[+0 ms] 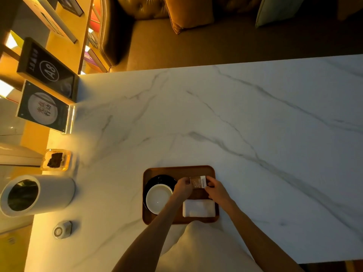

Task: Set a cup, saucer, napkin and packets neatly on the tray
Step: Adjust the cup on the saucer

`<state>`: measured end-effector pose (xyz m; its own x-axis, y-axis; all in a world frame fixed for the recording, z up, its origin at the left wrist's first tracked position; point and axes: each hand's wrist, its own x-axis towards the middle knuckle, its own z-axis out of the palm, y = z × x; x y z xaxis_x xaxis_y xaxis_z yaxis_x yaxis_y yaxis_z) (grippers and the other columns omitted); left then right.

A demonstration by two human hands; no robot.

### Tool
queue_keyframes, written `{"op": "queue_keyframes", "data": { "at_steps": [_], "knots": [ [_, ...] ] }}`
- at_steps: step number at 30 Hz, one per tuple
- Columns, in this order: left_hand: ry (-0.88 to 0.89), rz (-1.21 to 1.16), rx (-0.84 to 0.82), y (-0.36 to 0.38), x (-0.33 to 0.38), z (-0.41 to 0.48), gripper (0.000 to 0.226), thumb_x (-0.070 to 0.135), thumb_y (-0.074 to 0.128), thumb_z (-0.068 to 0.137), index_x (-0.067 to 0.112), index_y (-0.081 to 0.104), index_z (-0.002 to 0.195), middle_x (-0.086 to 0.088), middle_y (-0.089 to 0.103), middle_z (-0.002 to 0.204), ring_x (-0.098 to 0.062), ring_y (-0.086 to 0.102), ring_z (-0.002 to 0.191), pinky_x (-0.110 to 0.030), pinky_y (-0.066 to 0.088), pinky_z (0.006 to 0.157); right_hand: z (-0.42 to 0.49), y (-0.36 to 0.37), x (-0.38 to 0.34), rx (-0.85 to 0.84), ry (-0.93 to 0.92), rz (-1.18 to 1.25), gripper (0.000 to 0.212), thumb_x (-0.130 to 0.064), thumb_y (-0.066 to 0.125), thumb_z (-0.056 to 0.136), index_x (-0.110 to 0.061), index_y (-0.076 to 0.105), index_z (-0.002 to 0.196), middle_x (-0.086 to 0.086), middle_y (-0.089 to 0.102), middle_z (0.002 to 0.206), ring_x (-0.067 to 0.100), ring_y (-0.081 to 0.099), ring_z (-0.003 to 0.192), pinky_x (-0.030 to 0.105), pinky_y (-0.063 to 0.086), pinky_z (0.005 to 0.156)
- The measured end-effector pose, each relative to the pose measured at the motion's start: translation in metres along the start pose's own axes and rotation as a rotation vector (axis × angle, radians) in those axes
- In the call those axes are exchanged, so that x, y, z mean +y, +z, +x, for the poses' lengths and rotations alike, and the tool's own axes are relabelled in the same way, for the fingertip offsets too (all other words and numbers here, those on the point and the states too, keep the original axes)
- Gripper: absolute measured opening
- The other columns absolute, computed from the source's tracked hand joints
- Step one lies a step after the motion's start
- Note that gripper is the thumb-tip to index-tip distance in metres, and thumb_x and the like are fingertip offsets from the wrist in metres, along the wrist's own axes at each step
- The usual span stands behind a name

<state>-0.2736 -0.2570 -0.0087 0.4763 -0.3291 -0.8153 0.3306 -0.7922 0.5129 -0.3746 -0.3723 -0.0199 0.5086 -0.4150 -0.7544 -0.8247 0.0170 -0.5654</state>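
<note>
My left hand [183,186] and right hand [216,190] pinch the packets [198,182] between them, fingers curled on the left and right edges, at about one o'clock from the middle of the tray [178,169]; I cannot tell whether the packets touch the wood. The white cup [158,198] sits on the black saucer [157,179] at the tray's nine o'clock. The folded napkin [198,208] lies flat at five o'clock, just beside my right wrist, and the tray rests on the marble table [255,124].
</note>
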Motion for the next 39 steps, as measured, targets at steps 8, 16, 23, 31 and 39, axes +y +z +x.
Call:
{"op": "queue_keyframes", "data": {
  "at_steps": [8,16,23,31,39],
  "knots": [
    [0.112,-0.096,0.066,-0.032,0.003,-0.028,0.025,0.016,0.045,0.099,0.006,0.063,0.114,-0.012,0.067,0.095,-0.025,0.066,0.085,-0.037,0.059,0.073,-0.032,-0.019,-0.007,0.141,-0.069,0.133,0.024,-0.021,0.051,0.096,-0.007,0.064,0.111,0.011,0.069,0.099,0.016,0.065,0.082,0.023,0.052,0.066],
    [0.259,-0.295,0.273,-0.090,-0.062,-0.093,0.021,0.016,0.046,0.101,0.009,0.065,0.104,-0.010,0.070,0.088,-0.019,0.064,0.068,-0.029,0.053,0.061,-0.081,0.008,0.004,0.184,-0.136,0.210,0.018,-0.019,0.053,0.095,-0.008,0.066,0.101,0.005,0.068,0.080,0.017,0.064,0.077,0.026,0.053,0.068],
    [0.139,-0.279,0.373,-0.112,-0.120,-0.108,0.023,0.014,0.049,0.097,0.005,0.060,0.115,-0.018,0.069,0.096,-0.026,0.063,0.078,-0.043,0.055,0.076,-0.095,0.070,-0.015,0.054,-0.154,0.137,0.029,-0.021,0.050,0.097,-0.005,0.062,0.118,0.011,0.067,0.096,0.020,0.062,0.088,0.034,0.052,0.080],
    [0.065,-0.263,0.173,-0.101,-0.115,-0.094,0.042,0.019,0.048,0.099,0.002,0.045,0.138,-0.022,0.057,0.129,-0.039,0.057,0.118,-0.043,0.051,0.091,-0.089,0.123,-0.048,-0.058,-0.114,0.099,0.043,-0.018,0.042,0.100,-0.009,0.039,0.142,0.017,0.050,0.134,0.030,0.048,0.123,0.043,0.046,0.102],
    [-0.028,-0.427,0.061,-0.102,-0.121,-0.071,0.051,0.011,0.049,0.098,0.008,0.036,0.147,-0.021,0.050,0.139,-0.037,0.051,0.125,-0.052,0.047,0.105,-0.075,0.129,-0.040,-0.078,-0.046,0.049,0.044,-0.019,0.039,0.101,-0.014,0.034,0.144,0.014,0.045,0.143,0.028,0.044,0.129,0.042,0.042,0.107]
  ]
}}
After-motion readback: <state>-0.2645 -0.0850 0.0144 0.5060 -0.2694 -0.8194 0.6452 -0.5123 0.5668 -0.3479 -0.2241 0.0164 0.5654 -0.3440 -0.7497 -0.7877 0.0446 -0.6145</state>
